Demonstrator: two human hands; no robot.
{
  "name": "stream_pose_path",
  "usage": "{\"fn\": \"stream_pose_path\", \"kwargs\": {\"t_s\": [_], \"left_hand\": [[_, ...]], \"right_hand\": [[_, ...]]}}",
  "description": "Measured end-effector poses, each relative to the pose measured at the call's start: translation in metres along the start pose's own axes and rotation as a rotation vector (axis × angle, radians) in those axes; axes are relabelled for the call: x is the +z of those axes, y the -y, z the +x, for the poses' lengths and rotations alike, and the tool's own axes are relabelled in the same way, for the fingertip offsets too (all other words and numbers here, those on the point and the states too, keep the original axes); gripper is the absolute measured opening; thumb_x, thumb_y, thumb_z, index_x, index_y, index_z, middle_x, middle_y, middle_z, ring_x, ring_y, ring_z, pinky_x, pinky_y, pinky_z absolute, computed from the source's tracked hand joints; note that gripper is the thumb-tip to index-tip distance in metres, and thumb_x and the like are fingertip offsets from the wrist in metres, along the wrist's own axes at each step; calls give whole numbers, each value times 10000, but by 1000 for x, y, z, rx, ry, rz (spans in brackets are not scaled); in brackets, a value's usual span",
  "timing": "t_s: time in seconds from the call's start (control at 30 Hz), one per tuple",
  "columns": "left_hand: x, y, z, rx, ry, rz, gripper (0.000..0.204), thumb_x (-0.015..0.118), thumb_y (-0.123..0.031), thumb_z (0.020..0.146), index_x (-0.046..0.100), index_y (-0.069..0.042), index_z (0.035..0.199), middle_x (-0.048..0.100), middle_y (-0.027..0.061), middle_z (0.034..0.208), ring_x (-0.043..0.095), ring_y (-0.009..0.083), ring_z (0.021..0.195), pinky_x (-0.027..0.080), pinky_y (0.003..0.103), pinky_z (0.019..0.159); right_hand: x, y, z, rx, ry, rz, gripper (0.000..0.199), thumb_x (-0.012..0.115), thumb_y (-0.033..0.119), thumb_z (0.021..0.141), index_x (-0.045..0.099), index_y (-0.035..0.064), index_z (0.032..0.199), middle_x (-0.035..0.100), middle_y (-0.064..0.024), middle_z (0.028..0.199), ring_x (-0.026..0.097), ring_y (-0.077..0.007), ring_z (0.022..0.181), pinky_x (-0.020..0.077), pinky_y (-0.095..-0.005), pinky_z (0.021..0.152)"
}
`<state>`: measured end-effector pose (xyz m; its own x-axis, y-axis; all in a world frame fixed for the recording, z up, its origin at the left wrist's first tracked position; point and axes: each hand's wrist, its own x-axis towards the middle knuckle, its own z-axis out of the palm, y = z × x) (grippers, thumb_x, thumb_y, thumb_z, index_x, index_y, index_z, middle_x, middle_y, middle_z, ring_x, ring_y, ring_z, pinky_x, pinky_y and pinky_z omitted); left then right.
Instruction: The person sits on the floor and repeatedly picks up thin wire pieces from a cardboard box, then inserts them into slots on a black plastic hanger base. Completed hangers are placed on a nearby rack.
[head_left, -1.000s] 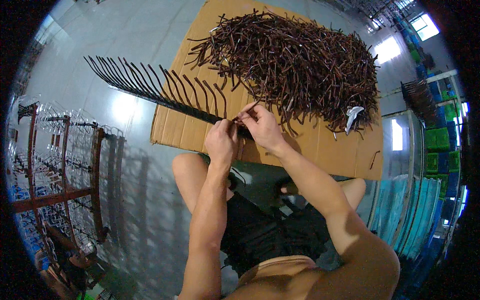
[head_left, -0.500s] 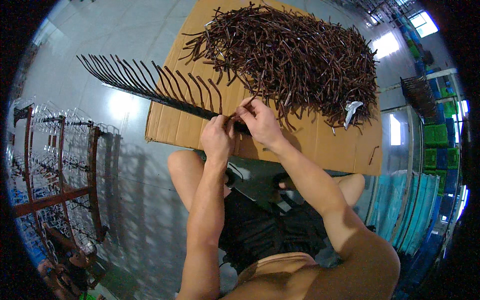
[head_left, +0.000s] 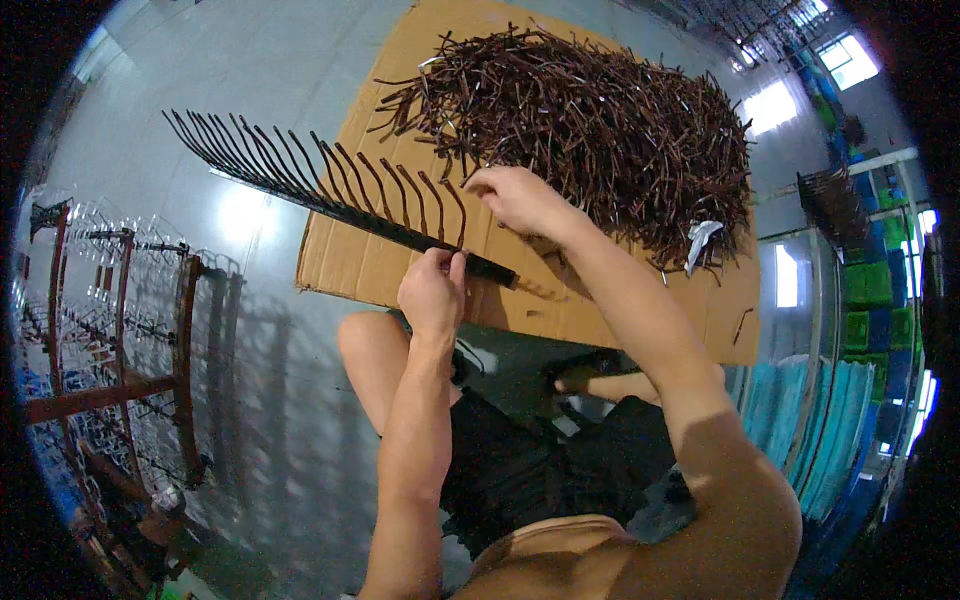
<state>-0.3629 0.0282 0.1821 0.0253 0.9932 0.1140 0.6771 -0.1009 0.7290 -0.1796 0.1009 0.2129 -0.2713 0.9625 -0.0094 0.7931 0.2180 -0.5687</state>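
Observation:
A long dark bar (head_left: 490,268) lies slantwise over the cardboard's left front part, with a row of thin, curved brown rods (head_left: 408,195) standing up from it, shaped like eyeglass temples. My left hand (head_left: 432,292) is closed on the bar, thumb and fingers pinching it at the foot of the last rod on the right. Off the bar, my right hand (head_left: 522,203) is raised beside that rod's upper end, at the heap's near left edge. Its fingers are loosely bent and apart from the thumb; nothing shows in them. A large heap of loose brown rods (head_left: 600,120) spreads behind it.
The heap rests on a cardboard sheet (head_left: 345,265). A crumpled white scrap (head_left: 702,240) lies on its right side, and one stray rod (head_left: 742,325) nearer me. Racks of wire (head_left: 110,385) stand left; turquoise sheets (head_left: 810,420) and green crates (head_left: 868,280) stand right.
My right hand has left the bar, where it was fingering a rod beside my left hand, and moved up toward the heap. My left hand stays at the bar, whose right end is now uncovered.

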Motion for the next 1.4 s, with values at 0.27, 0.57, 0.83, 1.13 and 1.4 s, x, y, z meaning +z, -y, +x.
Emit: {"fn": "stream_pose_path", "kwargs": {"t_s": [0.27, 0.57, 0.83, 1.13, 1.4], "left_hand": [[8, 4, -14, 41, -30, -134, 180, 613, -208, 845, 676, -57, 922, 675, 130, 836, 653, 290, 714, 513, 383, 663], [13, 11, -5, 161, -44, -92, 144, 663, -192, 829, 666, -65, 897, 658, 122, 831, 640, 298, 711, 506, 374, 629], [13, 7, -1, 209, 0, -78, 138, 649, -189, 835, 650, -53, 852, 647, 128, 805, 624, 323, 732, 488, 379, 621], [12, 4, -2, 200, -4, -77, 146, 639, -183, 844, 632, -38, 833, 625, 155, 772, 610, 347, 692, 478, 405, 610], [13, 10, -3, 216, 25, -58, 165, 603, -197, 860, 602, -45, 796, 618, 134, 773, 604, 354, 710, 473, 426, 609]], "right_hand": [[48, -10, 67, 165, -58, -441, 172, 507, 130, 870, 541, 0, 977, 569, -242, 935, 630, -384, 796, 529, -461, 684], [17, 21, 10, 638, 180, 501, 85, 598, 30, 805, 565, -22, 864, 640, -86, 792, 616, -164, 678, 487, -262, 612], [50, 32, -65, 278, -326, 657, 161, 626, 62, 873, 605, -31, 1004, 659, -66, 872, 621, -117, 795, 506, -251, 732], [51, 39, -70, 327, -301, 662, 197, 639, 79, 865, 608, -30, 1026, 669, -75, 940, 625, -125, 843, 502, -261, 765], [36, 61, -67, 187, -194, 54, 264, 596, 193, 810, 653, 59, 1030, 664, -173, 962, 635, -365, 866, 517, -400, 747]]}}
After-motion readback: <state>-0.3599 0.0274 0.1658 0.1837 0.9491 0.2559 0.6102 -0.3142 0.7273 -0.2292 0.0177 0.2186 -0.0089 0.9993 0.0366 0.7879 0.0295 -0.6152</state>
